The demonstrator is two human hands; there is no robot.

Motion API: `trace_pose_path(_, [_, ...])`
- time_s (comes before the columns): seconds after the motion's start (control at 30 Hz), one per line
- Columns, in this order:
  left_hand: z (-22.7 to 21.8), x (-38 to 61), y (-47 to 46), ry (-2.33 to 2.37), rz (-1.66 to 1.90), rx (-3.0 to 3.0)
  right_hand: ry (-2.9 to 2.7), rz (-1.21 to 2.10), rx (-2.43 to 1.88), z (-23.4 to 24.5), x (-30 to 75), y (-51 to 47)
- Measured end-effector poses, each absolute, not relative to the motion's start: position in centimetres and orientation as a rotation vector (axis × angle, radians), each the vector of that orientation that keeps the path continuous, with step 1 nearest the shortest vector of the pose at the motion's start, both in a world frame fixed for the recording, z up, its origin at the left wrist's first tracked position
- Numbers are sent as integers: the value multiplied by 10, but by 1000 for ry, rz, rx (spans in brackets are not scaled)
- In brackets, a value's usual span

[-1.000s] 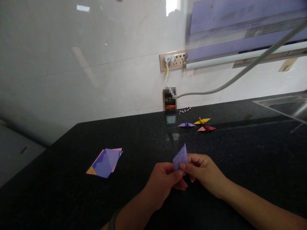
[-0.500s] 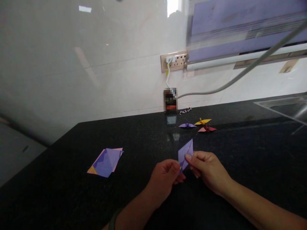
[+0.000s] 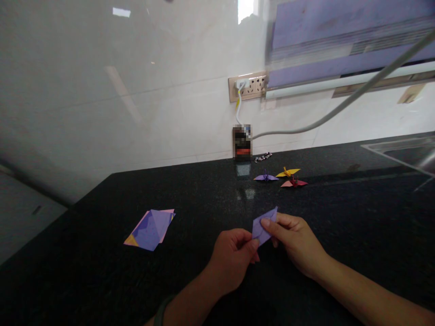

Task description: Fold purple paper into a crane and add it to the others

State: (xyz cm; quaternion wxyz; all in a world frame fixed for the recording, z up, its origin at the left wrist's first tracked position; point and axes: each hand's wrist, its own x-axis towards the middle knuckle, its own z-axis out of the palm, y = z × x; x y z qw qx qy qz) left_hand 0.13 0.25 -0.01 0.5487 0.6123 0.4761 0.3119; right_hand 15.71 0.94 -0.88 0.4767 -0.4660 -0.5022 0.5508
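Note:
A small folded piece of purple origami paper (image 3: 258, 230) is held between both hands above the dark counter. My left hand (image 3: 236, 253) pinches its lower left corner between thumb and fingers. On the other side, my right hand (image 3: 294, 235) has its thumb pressed flat on the paper's front, with the fingers behind it. Beyond the hands lie finished paper cranes: a purple crane (image 3: 266, 178), a yellow crane (image 3: 288, 172) and a red and pink crane (image 3: 294, 183). Farther left rests a stack of purple and pink paper sheets (image 3: 151, 230).
The black stone counter (image 3: 190, 194) runs to a tiled wall. A dark pixelated object (image 3: 242, 144) stands against the wall, beside a beaded string (image 3: 263, 157). Above are a wall socket (image 3: 249, 87) with a plug and a grey cable (image 3: 326, 122). A sink edge (image 3: 401, 156) shows at right.
The folded purple paper has tilted clockwise, its upper tip now pointing more to the right. My left thumb has moved onto its lower edge. The cranes and the stack stay put.

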Motion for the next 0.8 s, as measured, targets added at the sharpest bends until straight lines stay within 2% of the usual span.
trace_pose_path(0.2, [2, 5, 0, 1127, 711, 1458, -1236, 1479, -1044, -12, 159, 12])
trace_pose_path(0.47, [-1, -2, 5, 1146, 654, 1567, -1116, 1379, -1174, -14, 165, 17])
trace_pose_path(0.8, [1, -10, 14, 1153, 673, 1693, -1223, 1212, -1268, -11, 166, 20])
